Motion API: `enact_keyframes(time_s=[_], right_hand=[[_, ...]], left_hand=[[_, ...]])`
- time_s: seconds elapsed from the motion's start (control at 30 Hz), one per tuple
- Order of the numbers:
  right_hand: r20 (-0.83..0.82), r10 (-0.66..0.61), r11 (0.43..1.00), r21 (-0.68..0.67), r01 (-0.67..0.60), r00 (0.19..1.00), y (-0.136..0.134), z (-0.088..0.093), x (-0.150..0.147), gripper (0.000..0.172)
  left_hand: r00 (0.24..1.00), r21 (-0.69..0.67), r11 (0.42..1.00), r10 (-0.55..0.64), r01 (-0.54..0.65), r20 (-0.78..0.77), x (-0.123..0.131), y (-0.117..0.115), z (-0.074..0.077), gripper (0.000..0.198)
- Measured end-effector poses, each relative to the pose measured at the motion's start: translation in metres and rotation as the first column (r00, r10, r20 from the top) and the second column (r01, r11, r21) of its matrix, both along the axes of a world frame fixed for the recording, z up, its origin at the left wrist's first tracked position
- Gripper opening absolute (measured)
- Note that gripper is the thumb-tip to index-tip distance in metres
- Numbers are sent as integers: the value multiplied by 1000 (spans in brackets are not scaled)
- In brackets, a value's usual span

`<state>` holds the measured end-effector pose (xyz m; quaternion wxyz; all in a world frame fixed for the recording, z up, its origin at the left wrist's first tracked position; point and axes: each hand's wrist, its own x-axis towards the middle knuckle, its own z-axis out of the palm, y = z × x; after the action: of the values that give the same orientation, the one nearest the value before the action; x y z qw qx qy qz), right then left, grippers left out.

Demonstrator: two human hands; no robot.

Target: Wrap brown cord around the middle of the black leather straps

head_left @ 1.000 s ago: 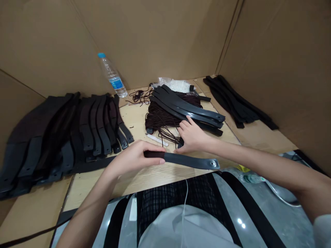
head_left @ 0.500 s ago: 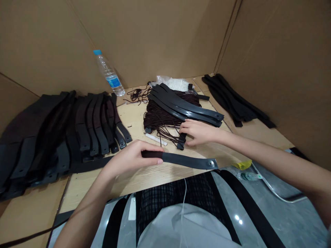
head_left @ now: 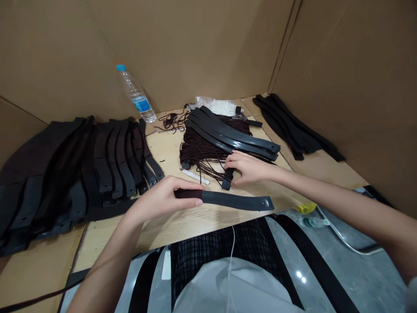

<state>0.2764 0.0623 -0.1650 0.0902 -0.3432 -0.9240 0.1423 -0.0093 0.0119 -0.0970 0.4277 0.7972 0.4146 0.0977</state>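
Nearest: plaid cloth on the lap, with a thin white cable (head_left: 232, 248) hanging over it.

Left hand (head_left: 163, 200): closed around the dark fabric end of a black strap (head_left: 234, 201), thumb on top and fingers wrapped beneath. The strap is level just above the near edge of the wooden table (head_left: 182, 221). Its flat rubbery end points right and has a small hole near the tip.

Right hand (head_left: 249, 167): reaches in from the right, palm down, fingers bent onto the near fringe of the dark brown cord bundle (head_left: 198, 150). A small black tab (head_left: 226, 179) sits just under the fingertips. Whether the fingers pinch a cord or only rest on it cannot be told.

White stick (head_left: 195, 176): lies on the table just beside the bundle's near edge, between the two hands.

Stack of glossy black straps (head_left: 234, 137): lies across the top of the cord bundle, angled toward the far left.

Left side: a row of black straps (head_left: 107, 165), fanned and overlapping.

Farther back:
- a loose tangle of cord (head_left: 171, 121)
- a clear bag of white pieces (head_left: 218, 105)
- a water bottle (head_left: 135, 93) with a blue cap, leaning against the cardboard wall (head_left: 195, 48)

Far right: another pile of black straps (head_left: 293, 124), well apart from both hands.
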Motion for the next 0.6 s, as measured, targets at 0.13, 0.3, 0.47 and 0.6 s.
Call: enact_keyframes(time_s=[0.13,0.3,0.47,0.6], right_hand=[[-39,-49,999,-1,49,998,-3,-4,-3,26],[-28,-18,996,83,20,999,-4,-3,-2,28],[-30,53,991,122,-49,998,1,-1,4,39],[-57,118,984,145,-108,991,8,-2,8,47]], left_hand=[[1000,-6,1000,0,0,3,1,0,0,37],[1000,2,1000,-5,5,8,-2,-2,2,37],[1000,3,1000,14,-14,-1,-4,-2,4,37],[1000,6,1000,4,-4,14,-6,0,3,35]])
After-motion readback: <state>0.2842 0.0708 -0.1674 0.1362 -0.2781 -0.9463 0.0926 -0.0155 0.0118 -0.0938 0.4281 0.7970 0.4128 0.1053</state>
